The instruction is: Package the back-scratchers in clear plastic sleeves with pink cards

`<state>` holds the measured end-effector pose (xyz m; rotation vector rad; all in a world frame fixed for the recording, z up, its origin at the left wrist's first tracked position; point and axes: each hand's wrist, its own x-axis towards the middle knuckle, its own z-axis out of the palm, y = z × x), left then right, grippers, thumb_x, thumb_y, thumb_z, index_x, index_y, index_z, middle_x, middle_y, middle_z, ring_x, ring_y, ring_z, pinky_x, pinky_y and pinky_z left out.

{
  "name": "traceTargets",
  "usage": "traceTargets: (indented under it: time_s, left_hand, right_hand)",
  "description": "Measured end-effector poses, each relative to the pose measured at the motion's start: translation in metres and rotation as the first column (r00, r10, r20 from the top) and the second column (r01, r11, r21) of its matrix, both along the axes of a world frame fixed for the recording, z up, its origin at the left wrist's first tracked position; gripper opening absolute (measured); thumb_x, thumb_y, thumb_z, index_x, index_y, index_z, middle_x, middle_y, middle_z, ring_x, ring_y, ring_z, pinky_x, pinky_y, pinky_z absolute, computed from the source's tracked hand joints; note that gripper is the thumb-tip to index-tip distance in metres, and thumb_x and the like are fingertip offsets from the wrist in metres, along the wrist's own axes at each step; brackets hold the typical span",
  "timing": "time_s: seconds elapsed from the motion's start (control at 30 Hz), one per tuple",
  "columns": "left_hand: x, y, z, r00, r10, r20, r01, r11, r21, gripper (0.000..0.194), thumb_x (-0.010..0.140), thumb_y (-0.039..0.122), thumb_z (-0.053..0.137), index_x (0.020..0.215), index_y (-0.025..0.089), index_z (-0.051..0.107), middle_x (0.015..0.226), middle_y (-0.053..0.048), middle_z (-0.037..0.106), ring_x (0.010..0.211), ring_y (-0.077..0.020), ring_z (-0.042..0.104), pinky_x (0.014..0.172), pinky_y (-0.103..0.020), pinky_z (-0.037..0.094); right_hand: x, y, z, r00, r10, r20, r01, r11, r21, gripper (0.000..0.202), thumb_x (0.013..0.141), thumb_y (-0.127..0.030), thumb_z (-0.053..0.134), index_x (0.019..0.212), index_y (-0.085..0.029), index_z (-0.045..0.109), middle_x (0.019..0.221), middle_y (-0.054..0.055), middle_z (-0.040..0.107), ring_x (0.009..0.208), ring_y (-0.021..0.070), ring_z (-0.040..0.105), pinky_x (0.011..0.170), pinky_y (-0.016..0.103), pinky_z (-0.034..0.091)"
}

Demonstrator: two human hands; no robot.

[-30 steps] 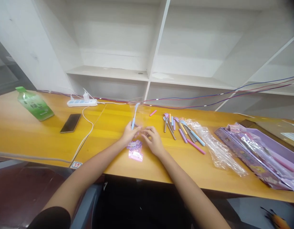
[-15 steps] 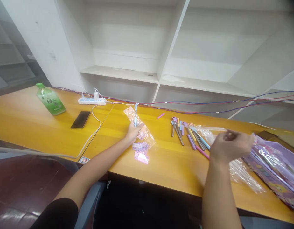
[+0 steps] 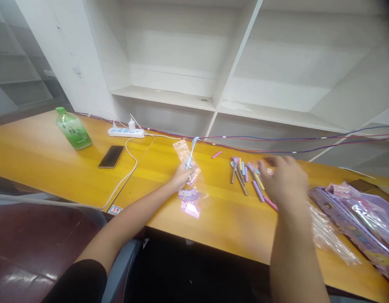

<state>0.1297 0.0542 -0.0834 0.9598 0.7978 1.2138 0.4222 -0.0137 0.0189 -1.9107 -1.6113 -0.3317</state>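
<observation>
Several white shelf compartments (image 3: 172, 46) rise behind the wooden worktop (image 3: 226, 221), beyond your left hand (image 3: 182, 176), which grips a light-blue back scratcher (image 3: 191, 152), head pointing away from you; a clear plastic sleeve (image 3: 181, 146) lies at that hand. Your right hand (image 3: 286, 179), blurred, is at the loose scratchers (image 3: 258, 192); I cannot tell whether it grasps anything.

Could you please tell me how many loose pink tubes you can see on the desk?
2: one pink tube behind and left of the metal rods, another near the right hand. That hand may hide more.
</observation>
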Motion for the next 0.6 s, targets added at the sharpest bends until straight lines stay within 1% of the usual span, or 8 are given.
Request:
traceTargets:
  time_s: [0.07, 0.13, 0.2, 0.27, 0.33, 0.43, 0.5, 0.6]
  left_hand:
    - [-0.001, -0.002, 0.001, 0.991, -0.124, -0.043, 0.127, 0.99, 0.059, 0.057, 0.066, 0.055, 0.092, 0.085, 0.019, 0.052, 0.06, 0.009, 0.043, 0.046, -0.0041, 0.034, 0.044, -0.019, 0.023]
    - [-0.001, -0.005, 0.001, 0.968, -0.228, -0.104, 0.237, 0.967, 0.095, 0.056, 0.067, 0.057, 0.09, 0.086, 0.018, 0.056, 0.058, 0.009, 0.044, 0.045, -0.0036, 0.033, 0.045, -0.019, 0.022]
    - [0.0, -0.009, 0.002, 0.945, -0.287, -0.155, 0.302, 0.949, 0.086, 0.055, 0.068, 0.057, 0.09, 0.091, 0.016, 0.06, 0.057, 0.009, 0.044, 0.043, -0.003, 0.031, 0.045, -0.02, 0.021]
    - [0.001, -0.013, 0.004, 0.927, -0.332, -0.177, 0.345, 0.937, 0.049, 0.055, 0.068, 0.055, 0.09, 0.095, 0.016, 0.062, 0.054, 0.011, 0.041, 0.041, -0.0029, 0.03, 0.044, -0.02, 0.02]
    - [0.002, -0.015, 0.005, 0.91, -0.376, -0.175, 0.385, 0.923, 0.022, 0.055, 0.068, 0.054, 0.091, 0.096, 0.017, 0.06, 0.053, 0.011, 0.04, 0.039, -0.0031, 0.03, 0.043, -0.02, 0.018]
    - [0.003, -0.014, 0.005, 0.888, -0.425, -0.176, 0.434, 0.901, 0.014, 0.054, 0.071, 0.054, 0.089, 0.096, 0.018, 0.058, 0.054, 0.01, 0.043, 0.038, -0.0032, 0.03, 0.041, -0.02, 0.016]
    - [0.004, -0.013, 0.004, 0.876, -0.444, -0.189, 0.453, 0.891, 0.006, 0.052, 0.073, 0.054, 0.088, 0.095, 0.019, 0.056, 0.054, 0.01, 0.044, 0.038, -0.0029, 0.03, 0.041, -0.019, 0.016]
    - [0.003, -0.014, 0.004, 0.86, -0.468, -0.205, 0.476, 0.88, -0.013, 0.05, 0.075, 0.054, 0.087, 0.093, 0.02, 0.055, 0.054, 0.01, 0.042, 0.038, -0.0025, 0.028, 0.04, -0.02, 0.016]
  right_hand:
    - [-0.047, 0.027, -0.015, 0.896, 0.344, -0.281, -0.351, 0.936, 0.025, 0.047, 0.098, -0.062, 0.048, 0.1, -0.021, 0.071, 0.102, 0.013, 0.07, 0.095, 0.0289, 0.065, 0.091, 0.045, 0.05]
    - [-0.09, 0.05, -0.047, 0.63, 0.553, -0.546, -0.63, 0.775, 0.059, 0.054, 0.093, -0.072, 0.05, 0.093, -0.021, 0.068, 0.088, 0.008, 0.069, 0.083, 0.0253, 0.064, 0.081, 0.04, 0.052]
    - [-0.121, 0.062, -0.085, 0.382, 0.547, -0.745, -0.663, 0.724, 0.192, 0.056, 0.089, -0.077, 0.051, 0.088, -0.022, 0.065, 0.083, 0.005, 0.068, 0.082, 0.025, 0.063, 0.076, 0.038, 0.053]
    - [-0.138, 0.064, -0.115, 0.258, 0.505, -0.824, -0.634, 0.732, 0.25, 0.05, 0.084, -0.072, 0.06, 0.082, -0.022, 0.062, 0.079, 0.003, 0.066, 0.081, 0.0239, 0.061, 0.076, 0.036, 0.053]
    - [-0.141, 0.061, -0.129, 0.173, 0.464, -0.869, -0.606, 0.746, 0.277, 0.042, 0.083, -0.064, 0.065, 0.08, -0.022, 0.061, 0.078, 0.001, 0.064, 0.078, 0.0218, 0.059, 0.075, 0.034, 0.052]
    - [-0.129, 0.057, -0.125, 0.038, 0.443, -0.896, -0.584, 0.737, 0.34, 0.035, 0.084, -0.057, 0.065, 0.091, -0.023, 0.062, 0.079, 0.0, 0.062, 0.075, 0.0194, 0.058, 0.073, 0.032, 0.052]
    - [-0.121, 0.055, -0.115, 0.042, 0.459, -0.887, -0.59, 0.728, 0.349, 0.037, 0.085, -0.058, 0.067, 0.096, -0.023, 0.064, 0.079, -0.001, 0.06, 0.074, 0.0186, 0.058, 0.073, 0.031, 0.052]
    - [-0.115, 0.052, -0.105, 0.14, 0.485, -0.863, -0.595, 0.738, 0.318, 0.039, 0.086, -0.06, 0.073, 0.091, -0.022, 0.066, 0.076, -0.001, 0.059, 0.074, 0.0176, 0.057, 0.075, 0.03, 0.051]
